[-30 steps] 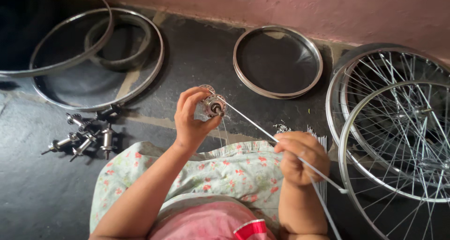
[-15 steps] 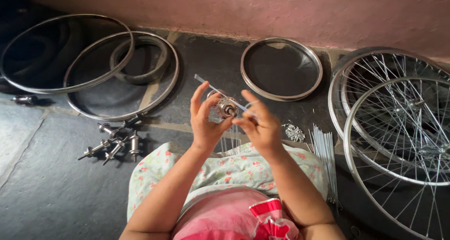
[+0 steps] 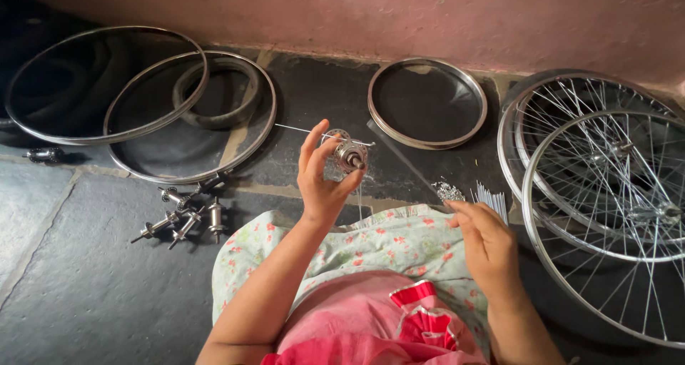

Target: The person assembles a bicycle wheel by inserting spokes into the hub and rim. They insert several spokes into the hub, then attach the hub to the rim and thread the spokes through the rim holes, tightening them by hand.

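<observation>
My left hand [image 3: 322, 178] holds a small metal wheel hub [image 3: 348, 154] up in front of me, with thin spokes [image 3: 300, 129] sticking out of its flange to the left and downward. My right hand [image 3: 484, 238] is lower, to the right, its fingers pinched on a long thin spoke [image 3: 404, 160] that slants up and left toward the hub. A bundle of loose spokes [image 3: 490, 199] and a small pile of shiny nipples [image 3: 449, 190] lie on the floor just above my right hand. My lap is covered by a floral cloth [image 3: 371, 247].
Several spare hubs [image 3: 182, 216] lie on the dark stone floor at left. Two large bare rims [image 3: 189, 115] and a rubber tyre [image 3: 217, 94] lie behind them. A smaller rim [image 3: 428, 102] sits by the pink wall. Spoked wheels [image 3: 606, 201] are stacked at right.
My right hand has left the hub and dropped down to the right, near the spoke bundle, now pinching a spoke. My left hand still holds the hub up.
</observation>
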{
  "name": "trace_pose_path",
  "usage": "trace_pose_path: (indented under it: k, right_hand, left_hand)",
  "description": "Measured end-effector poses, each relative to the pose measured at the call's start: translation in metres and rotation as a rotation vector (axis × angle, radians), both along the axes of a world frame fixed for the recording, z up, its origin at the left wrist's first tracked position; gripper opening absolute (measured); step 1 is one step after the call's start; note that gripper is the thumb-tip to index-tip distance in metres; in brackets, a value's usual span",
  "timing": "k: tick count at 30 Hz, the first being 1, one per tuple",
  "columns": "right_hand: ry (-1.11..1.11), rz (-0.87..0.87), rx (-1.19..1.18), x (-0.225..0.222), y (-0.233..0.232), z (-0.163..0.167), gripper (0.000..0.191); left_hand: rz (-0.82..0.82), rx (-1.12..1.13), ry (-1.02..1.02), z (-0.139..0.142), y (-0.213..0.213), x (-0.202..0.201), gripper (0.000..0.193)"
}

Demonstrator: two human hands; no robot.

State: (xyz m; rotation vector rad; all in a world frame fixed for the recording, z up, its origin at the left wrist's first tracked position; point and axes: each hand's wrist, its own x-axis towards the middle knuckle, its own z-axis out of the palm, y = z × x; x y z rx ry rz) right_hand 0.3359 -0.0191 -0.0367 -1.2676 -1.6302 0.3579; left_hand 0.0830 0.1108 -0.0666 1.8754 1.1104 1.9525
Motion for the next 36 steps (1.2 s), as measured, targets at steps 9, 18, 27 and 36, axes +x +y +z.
trace_pose_path:
  k: [9,18,27,36]
  right_hand:
    - [0.774,0.325,0.212,-0.026,0.011,0.015,0.018]
    - [0.870,0.463,0.451,-0.074,0.050,0.046,0.016]
    - [0.671,0.376,0.489,-0.085,0.075,0.031,0.017]
    - [0.538,0.229,0.308,-0.038,0.040,0.053,0.043]
  left_hand:
    - [-0.210,-0.059,-0.187,-0.003,-0.005,0.006,0.048]
    - [-0.207,0.024,-0.072,0.008,-0.002,0.002,0.051]
    - [-0.261,-0.032,-0.058,0.012,0.003,0.003,0.053]
    - [-0.251,-0.056,-0.046,0.007,0.011,0.000,0.051]
